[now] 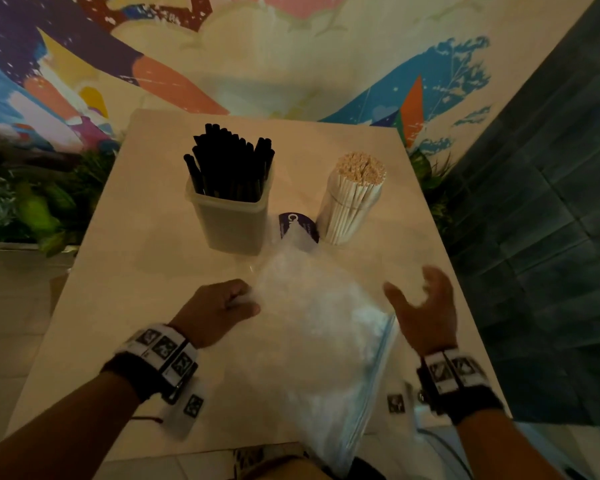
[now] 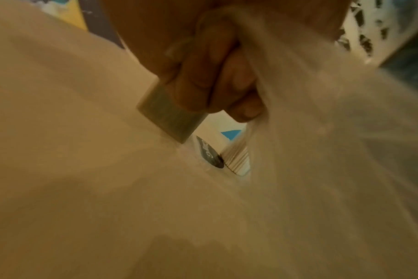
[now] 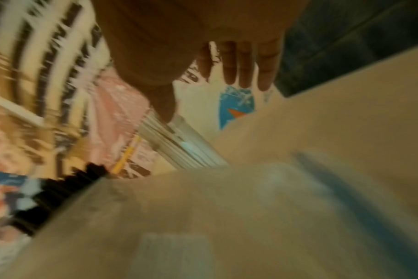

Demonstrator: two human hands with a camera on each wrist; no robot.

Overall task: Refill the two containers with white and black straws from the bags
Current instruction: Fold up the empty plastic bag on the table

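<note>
A square translucent container full of black straws stands mid-table. To its right a clear round container is packed with white straws. A clear zip bag with a blue seal lies crumpled between my hands and looks empty. My left hand grips the bag's left edge with curled fingers. My right hand hovers open just right of the bag, fingers spread, holding nothing.
A dark round label lies between the two containers. The beige table stands against a painted wall, with green plants to the left and dark tiles to the right.
</note>
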